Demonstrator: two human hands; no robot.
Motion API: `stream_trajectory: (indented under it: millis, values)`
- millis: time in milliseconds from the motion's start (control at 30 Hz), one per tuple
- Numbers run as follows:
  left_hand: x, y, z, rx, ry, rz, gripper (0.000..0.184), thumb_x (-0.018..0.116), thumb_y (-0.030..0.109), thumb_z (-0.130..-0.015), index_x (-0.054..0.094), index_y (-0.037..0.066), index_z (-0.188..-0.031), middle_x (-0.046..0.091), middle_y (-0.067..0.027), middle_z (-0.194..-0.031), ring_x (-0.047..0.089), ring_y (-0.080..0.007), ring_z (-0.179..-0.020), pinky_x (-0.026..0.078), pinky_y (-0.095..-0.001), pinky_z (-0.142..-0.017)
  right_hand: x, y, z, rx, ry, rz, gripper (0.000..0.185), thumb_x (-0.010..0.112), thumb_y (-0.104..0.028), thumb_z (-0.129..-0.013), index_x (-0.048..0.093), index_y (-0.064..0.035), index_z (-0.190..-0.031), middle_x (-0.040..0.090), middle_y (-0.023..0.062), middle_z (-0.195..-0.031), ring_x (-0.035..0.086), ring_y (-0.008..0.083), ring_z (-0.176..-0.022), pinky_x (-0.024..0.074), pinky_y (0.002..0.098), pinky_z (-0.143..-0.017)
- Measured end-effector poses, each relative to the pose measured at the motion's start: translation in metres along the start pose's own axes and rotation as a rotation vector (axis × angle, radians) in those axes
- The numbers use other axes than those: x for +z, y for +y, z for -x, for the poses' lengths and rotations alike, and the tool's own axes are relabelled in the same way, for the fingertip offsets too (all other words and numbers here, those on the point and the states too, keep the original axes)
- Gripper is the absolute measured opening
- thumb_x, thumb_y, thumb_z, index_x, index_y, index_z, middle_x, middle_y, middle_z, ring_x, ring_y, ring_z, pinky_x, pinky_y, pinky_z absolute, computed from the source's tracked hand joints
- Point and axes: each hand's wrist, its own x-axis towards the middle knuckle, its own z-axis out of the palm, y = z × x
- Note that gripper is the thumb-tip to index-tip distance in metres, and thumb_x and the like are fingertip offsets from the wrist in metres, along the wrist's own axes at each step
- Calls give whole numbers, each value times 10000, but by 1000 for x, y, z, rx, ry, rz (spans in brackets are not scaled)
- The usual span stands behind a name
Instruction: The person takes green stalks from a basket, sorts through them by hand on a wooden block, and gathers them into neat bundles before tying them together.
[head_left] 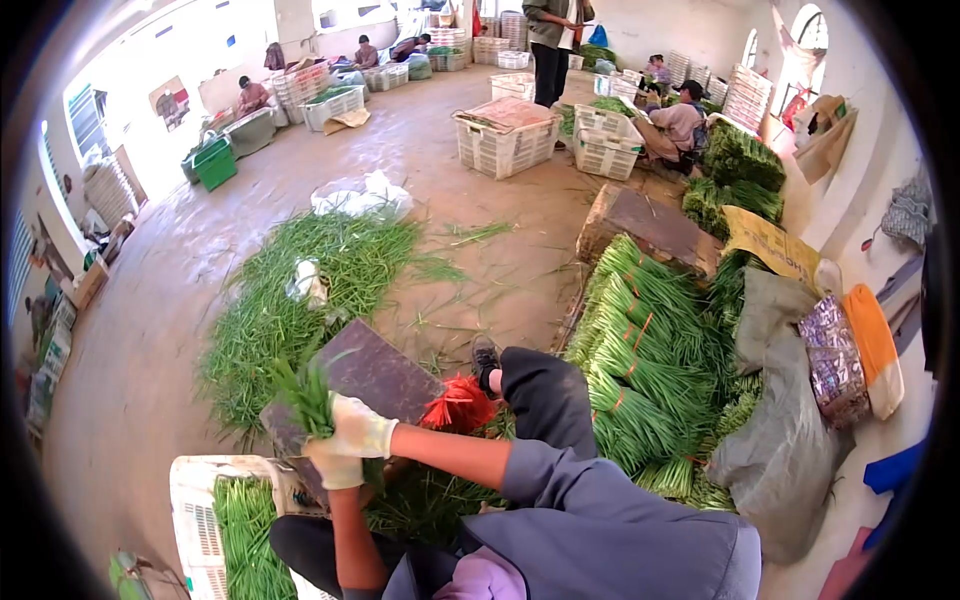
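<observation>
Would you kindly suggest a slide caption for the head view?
Gloved hands grip a bunch of greens near a white crate.

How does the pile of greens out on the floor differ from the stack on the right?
The loose pile is tangled, stalks pointing every way; the bundled stack lies in neat rows. The stack shows red ties; the pile shows none. Both are long, thin and green.

Left hand (335,467) and right hand (362,428) meet, fingers curled.
</observation>
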Motion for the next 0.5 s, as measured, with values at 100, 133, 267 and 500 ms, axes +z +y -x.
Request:
stream_trajectory:
  millis: [100, 133, 267, 500]
  values:
    - [-2, -16, 11, -31, 125, -1314, 537, 650, 268, -873, 509, 12, -1323, 580, -192, -1285, 571, -293, -1201, 440, -416, -1016, 17, 31, 7, -57, 196, -78, 395, 765, -163, -753, 656, -37, -1111, 682, 183, -1032, 661, 314, -981, 514, 377, -893]
    - [5, -18, 14, -10, 127, -1511, 571, 702, 288, -822, 527, 12, -1291, 598, -204, -1234, 582, -314, -1164, 451, -427, -984, 25, 53, 4, -157, 214, -229, 325, 739, -124, -791, 655, -43, -1094, 705, 140, -1001, 672, 236, -907, 529, 359, -838]
    - [-33, -21, 41, 314, -85, -1991, 770, 846, 364, -648, 525, 3, -1248, 620, -205, -1105, 596, -381, -1034, 463, -464, -908, 7, 61, 10, 6, 84, -423, 207, 697, -101, -889, 683, -4, -1071, 718, 44, -940, 637, 122, -821, 529, 308, -737]
    - [-96, -35, 84, -224, 305, -1798, 758, 847, 361, -666, 526, 16, -1259, 644, -209, -1139, 625, -368, -1053, 501, -430, -897, -27, 29, -6, -58, 94, -748, 242, 642, -123, -960, 581, -5, -1162, 685, 103, -1009, 678, 215, -878, 565, 359, -779]
